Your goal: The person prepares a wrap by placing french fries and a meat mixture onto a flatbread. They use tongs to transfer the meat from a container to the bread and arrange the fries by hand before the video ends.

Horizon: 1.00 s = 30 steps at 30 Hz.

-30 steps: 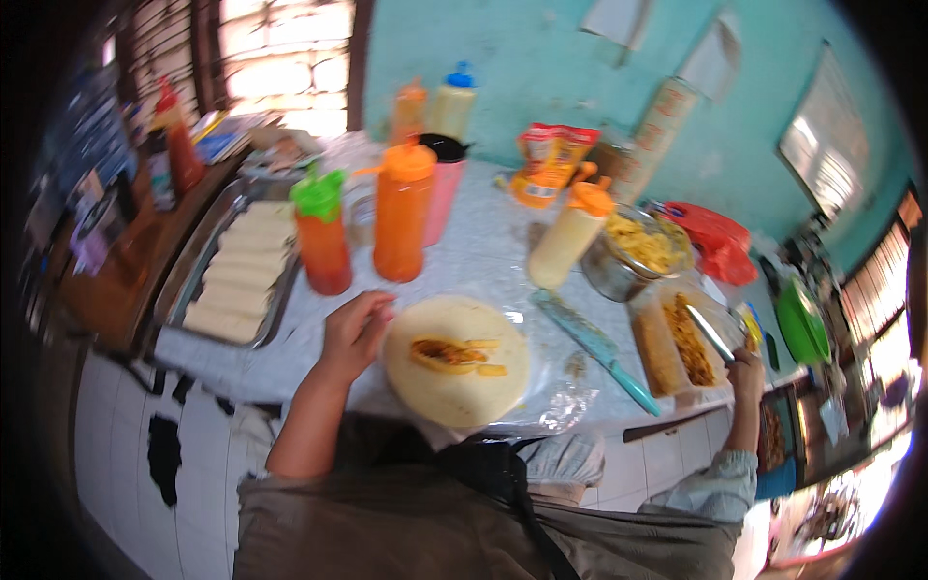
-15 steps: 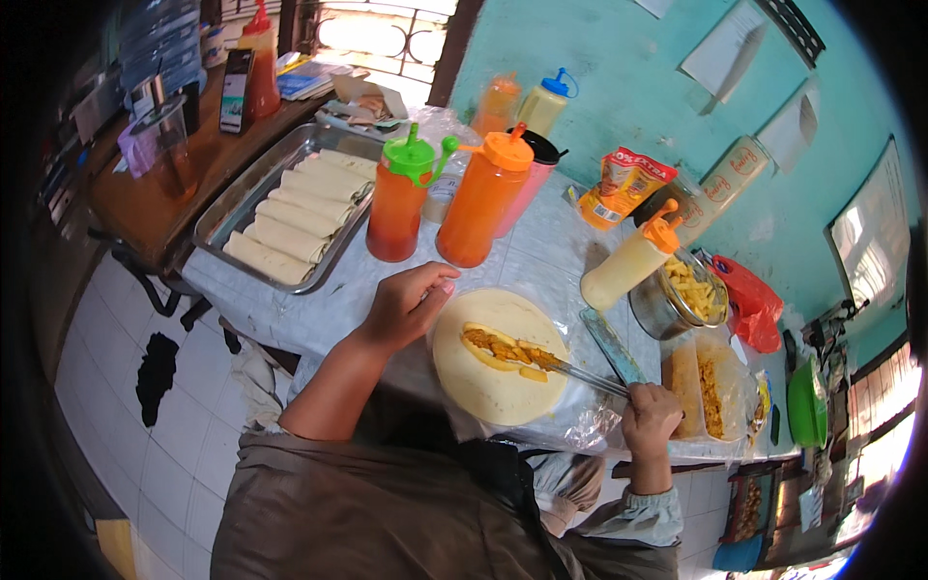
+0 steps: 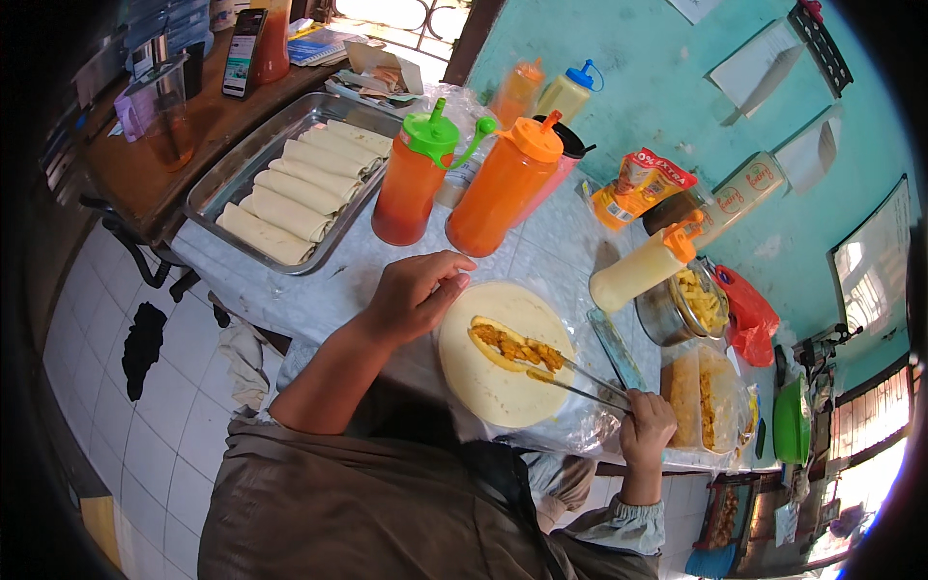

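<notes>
A round flatbread lies on the table in front of me. On it rests a yellow strip with orange-brown shredded filling. My right hand grips metal tongs at their rear end; their arms are spread, with the tips at the filling's right end. My left hand hovers at the flatbread's upper left edge, fingers loosely bent, thumb apart, nothing visible in it. Just beyond it stand a red sauce bottle with a green cap and an orange sauce bottle.
A metal tray of rolled flatbreads stands at the left. Toward the right are a pale sauce bottle, a flat blue-green utensil, a metal pot of yellow pieces and a plastic container with orange-brown filling. A phone leans on the brown table.
The tongs have opened, their arms parting around the filling's right end, which now lies on the flatbread. My left hand stays near the flatbread's edge. The view has shifted slightly.
</notes>
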Motion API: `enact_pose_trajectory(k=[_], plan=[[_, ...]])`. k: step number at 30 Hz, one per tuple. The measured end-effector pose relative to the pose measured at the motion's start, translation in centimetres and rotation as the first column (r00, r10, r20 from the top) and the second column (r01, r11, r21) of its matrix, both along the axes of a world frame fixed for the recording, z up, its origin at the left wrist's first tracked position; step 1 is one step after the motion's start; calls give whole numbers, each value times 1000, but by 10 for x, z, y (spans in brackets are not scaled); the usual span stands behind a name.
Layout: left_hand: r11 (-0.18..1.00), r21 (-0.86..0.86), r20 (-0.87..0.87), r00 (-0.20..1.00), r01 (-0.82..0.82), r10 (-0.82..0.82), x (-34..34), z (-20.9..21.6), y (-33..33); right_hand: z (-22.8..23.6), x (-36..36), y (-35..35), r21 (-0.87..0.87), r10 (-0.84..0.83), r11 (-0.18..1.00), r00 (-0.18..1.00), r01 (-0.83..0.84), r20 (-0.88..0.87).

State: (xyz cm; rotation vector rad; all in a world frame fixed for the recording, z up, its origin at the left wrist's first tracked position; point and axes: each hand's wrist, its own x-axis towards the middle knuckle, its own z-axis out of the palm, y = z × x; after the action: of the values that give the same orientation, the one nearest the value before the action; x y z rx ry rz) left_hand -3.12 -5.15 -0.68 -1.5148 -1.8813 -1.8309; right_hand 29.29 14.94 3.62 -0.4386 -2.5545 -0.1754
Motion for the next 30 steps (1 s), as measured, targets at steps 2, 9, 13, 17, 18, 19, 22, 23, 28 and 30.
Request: enact_pose_trajectory(k=[2,9,13,17,18,19,22,23,28,30], plan=[[999,-20,-10,1000,26,-26,1,-1,0,0,-2,-1,3,-6,1000,1000,6,1],[993,-52,-14,994,103,-104,5,-2,0,10,-3,-5,-33,-3,999,999,5,42],[996,-73,-60,997,46,-51,5,3,-1,15,-2,-9,-28,23,999,999,-22,38],[999,29,-170,985,13,-8,1,1,1,15,1,-9,-13,32,999,998,-32,55],[1000,18,-168,985,25,-21,1,2,1,14,2,-10,-19,19,1000,999,-18,45],[999,7,-167,985,36,-34,1,2,1,15,3,-10,-25,6,1000,999,-6,34],[999,20,-166,985,48,-44,0,2,1,13,7,-10,-52,-7,999,1000,7,8],[998,22,-163,985,53,-49,0,2,2,12,8,-9,-62,-8,998,1000,8,-2],[998,-3,-155,986,58,-57,0,4,1,7,6,-8,-41,-29,999,997,27,-68],[999,-4,-165,986,38,-38,0,3,1,7,0,-7,-32,-19,999,996,16,-85]])
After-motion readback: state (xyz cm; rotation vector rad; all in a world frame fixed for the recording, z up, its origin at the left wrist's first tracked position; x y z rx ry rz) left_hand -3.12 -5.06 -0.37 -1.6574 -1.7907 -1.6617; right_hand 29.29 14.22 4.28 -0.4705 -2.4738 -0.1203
